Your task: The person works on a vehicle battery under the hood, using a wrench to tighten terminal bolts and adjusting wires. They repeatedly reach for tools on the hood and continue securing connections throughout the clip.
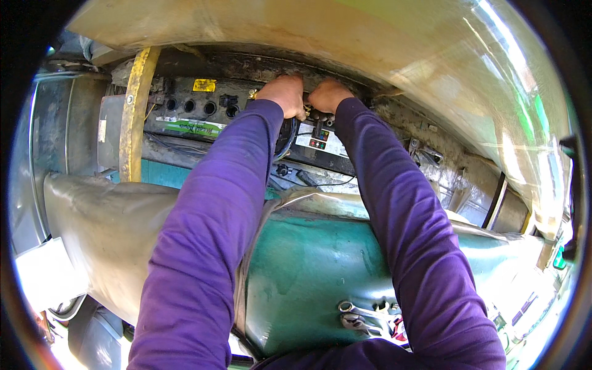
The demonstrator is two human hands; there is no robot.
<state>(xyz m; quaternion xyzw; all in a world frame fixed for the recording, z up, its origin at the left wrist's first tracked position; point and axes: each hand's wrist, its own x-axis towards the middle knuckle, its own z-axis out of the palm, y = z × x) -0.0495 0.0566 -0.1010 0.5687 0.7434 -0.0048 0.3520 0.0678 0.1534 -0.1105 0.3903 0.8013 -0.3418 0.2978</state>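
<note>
Both my arms, in purple sleeves, reach far forward into a dirty recess with black batteries. My left hand (282, 94) is closed, fingers curled down beside a brass-coloured fitting at the end of the left battery (222, 87). Close to its right, my right hand (328, 96) is also closed, bent over dark terminal hardware (317, 115) on top of the right battery, which bears a white label (336, 145). What the fingers grip is hidden by the hands themselves. Dark cables (287, 147) loop down just below my left hand.
A yellow painted metal strap (133, 117) stands upright at the left. A large brownish panel (246, 24) overhangs the recess. In front lies a green padded cover (314, 265) with several wrenches (364, 316) on it. A tan cover (111, 222) lies at the left.
</note>
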